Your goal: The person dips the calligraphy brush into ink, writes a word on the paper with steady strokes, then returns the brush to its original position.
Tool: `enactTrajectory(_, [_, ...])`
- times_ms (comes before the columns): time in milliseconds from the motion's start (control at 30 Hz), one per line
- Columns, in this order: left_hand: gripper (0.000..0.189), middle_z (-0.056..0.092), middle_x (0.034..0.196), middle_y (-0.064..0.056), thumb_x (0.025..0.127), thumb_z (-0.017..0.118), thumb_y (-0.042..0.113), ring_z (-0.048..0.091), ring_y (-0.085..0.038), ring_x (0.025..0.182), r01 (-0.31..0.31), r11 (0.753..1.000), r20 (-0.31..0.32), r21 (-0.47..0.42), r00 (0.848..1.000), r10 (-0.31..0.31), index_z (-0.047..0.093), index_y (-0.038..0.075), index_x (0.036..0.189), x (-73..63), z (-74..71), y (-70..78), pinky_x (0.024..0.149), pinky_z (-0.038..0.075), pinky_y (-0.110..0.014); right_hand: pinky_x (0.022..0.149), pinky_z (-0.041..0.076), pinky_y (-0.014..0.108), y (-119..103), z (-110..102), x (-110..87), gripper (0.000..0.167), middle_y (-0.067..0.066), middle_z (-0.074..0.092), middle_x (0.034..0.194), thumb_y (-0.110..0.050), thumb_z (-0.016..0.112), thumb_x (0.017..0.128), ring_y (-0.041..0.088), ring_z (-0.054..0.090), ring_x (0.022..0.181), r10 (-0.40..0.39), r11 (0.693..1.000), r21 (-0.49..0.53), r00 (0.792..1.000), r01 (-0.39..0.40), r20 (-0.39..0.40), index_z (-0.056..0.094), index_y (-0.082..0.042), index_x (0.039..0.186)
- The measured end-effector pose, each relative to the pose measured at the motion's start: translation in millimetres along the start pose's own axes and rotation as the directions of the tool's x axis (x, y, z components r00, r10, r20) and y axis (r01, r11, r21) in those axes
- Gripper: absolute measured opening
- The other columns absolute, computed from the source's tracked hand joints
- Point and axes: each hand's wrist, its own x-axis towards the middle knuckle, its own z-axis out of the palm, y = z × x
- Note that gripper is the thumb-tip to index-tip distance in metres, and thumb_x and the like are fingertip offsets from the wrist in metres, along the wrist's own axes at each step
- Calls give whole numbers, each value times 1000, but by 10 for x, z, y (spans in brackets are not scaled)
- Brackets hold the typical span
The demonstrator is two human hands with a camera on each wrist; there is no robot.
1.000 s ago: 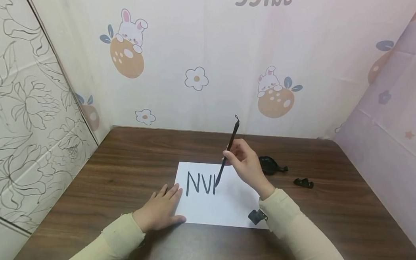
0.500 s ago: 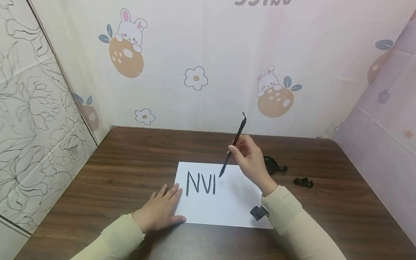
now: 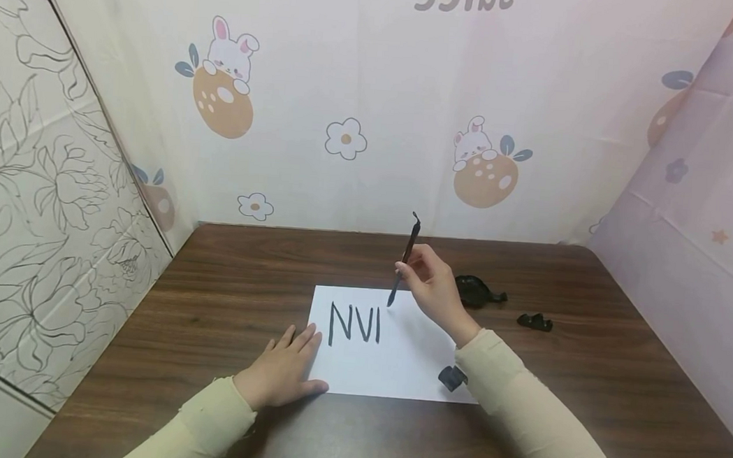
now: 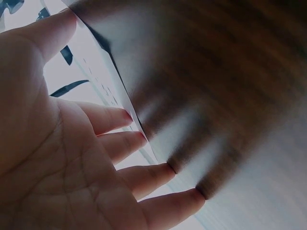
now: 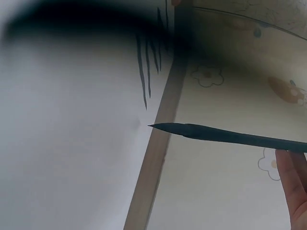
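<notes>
My right hand (image 3: 431,283) pinches a dark writing brush (image 3: 407,251), held steeply with its tip down close over the paper, just right of the last stroke. In the right wrist view the pointed bristles of the brush (image 5: 172,128) show in full. A white sheet of paper (image 3: 389,370) lies on the table and bears the black strokes "NVI" (image 3: 354,324). My left hand (image 3: 284,367) rests with spread, straight fingers on the left edge of the sheet. The left wrist view shows the fingers of the left hand (image 4: 76,158) along the paper's edge.
A black leaf-shaped ink dish (image 3: 475,292) stands behind the right hand, partly hidden by it. Right of it lies a small black brush rest (image 3: 534,322). The wooden table (image 3: 232,270) meets a patterned curtain (image 3: 376,68) at its back edge.
The brush tip has lifted off the "I" stroke and shifted up and slightly right. The right hand rose, then came back left and down. The left hand has stayed put.
</notes>
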Motion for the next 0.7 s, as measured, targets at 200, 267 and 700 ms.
enactTrajectory(200, [89, 27, 161, -14, 87, 64, 57, 24, -51, 144, 3, 1000, 7, -5, 1000, -3, 34, 5, 152, 1, 2, 0, 108, 29, -70, 69, 56, 21, 0, 27, 1, 17, 10, 65, 93, -6, 66, 92, 23, 67, 82, 36, 999, -7, 999, -36, 9, 59, -7, 107])
enactTrajectory(267, [89, 27, 161, -14, 87, 64, 57, 24, -51, 144, 2, 1000, 8, -3, 1000, -2, 34, 5, 152, 3, 4, -1, 108, 29, -70, 70, 56, 21, 10, 33, -6, 18, 11, 65, 94, -6, 66, 92, 25, 67, 82, 40, 999, -10, 999, -40, 12, 59, -6, 108])
enactTrajectory(700, [89, 27, 161, -14, 87, 64, 58, 24, -51, 144, 3, 1000, 3, 8, 1000, -3, 33, 5, 152, 13, 14, -8, 108, 29, -70, 74, 55, 24, 23, 37, -53, 18, 4, 66, 93, -14, 65, 95, 14, 65, 83, 56, 996, -75, 997, -51, 61, 58, -11, 110])
